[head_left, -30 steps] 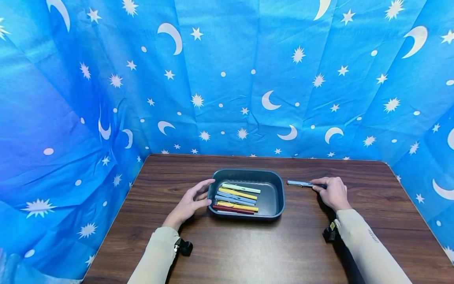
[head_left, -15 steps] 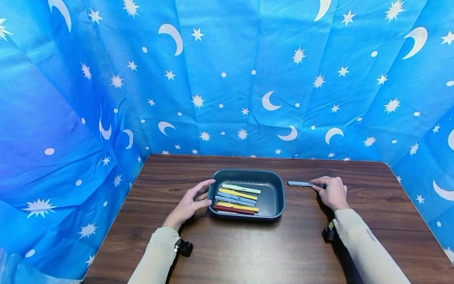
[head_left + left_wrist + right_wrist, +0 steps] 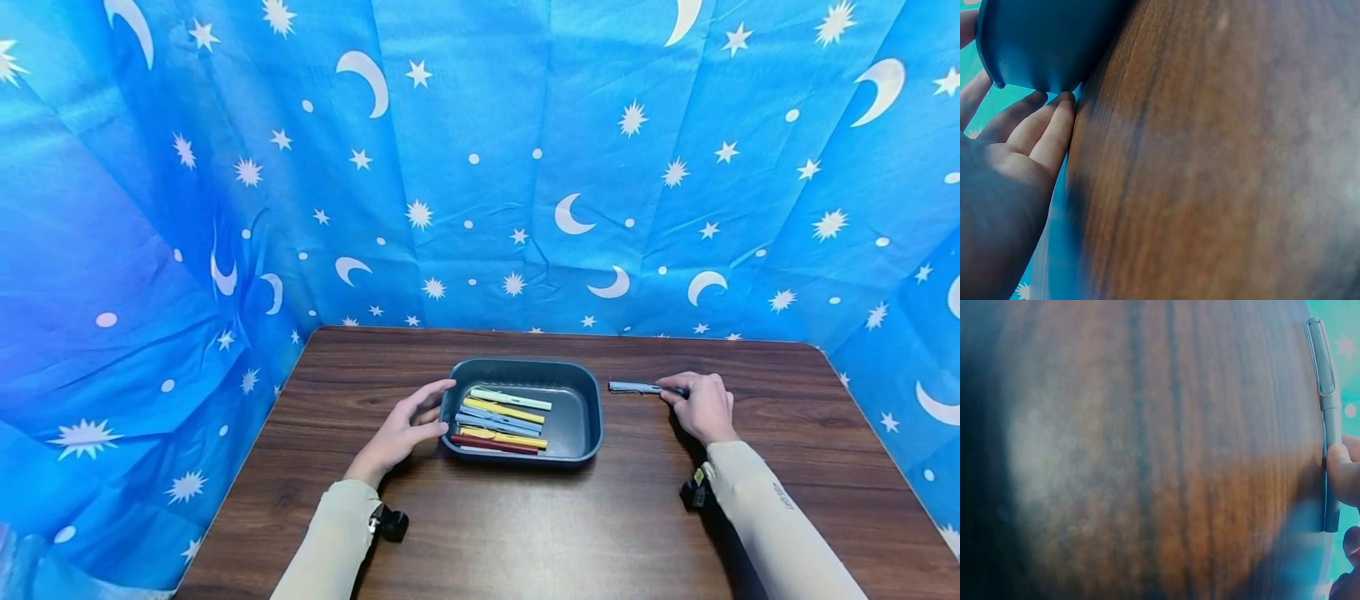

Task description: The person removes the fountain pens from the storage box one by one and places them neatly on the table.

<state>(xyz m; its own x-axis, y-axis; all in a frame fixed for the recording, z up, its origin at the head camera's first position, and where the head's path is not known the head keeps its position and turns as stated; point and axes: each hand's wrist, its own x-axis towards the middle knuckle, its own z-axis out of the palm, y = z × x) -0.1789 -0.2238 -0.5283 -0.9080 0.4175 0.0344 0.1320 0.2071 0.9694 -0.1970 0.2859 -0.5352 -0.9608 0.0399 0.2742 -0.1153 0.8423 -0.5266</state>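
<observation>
A dark rectangular bin (image 3: 577,425) stands on the table, with several pens lying side by side in its left part: pale green (image 3: 525,401), yellow (image 3: 517,411), blue (image 3: 495,422) and dark red (image 3: 487,442) among them. Spread at the bin's left end, my left hand (image 3: 397,436) has relaxed fingers; in the left wrist view, fingertips (image 3: 1063,103) meet its outer wall (image 3: 1047,56). Right of the bin, my right hand (image 3: 703,408) pinches a blue-grey pen (image 3: 630,387) near one end. Its clipped cap (image 3: 1322,362) points away from the hand in the right wrist view.
The dark wood-grain table (image 3: 525,533) extends around the bin. Behind it hangs a blue curtain (image 3: 480,108) with white moons and stars, which also closes off both sides. A small black camera (image 3: 392,523) is strapped at my left wrist, another (image 3: 696,492) at my right.
</observation>
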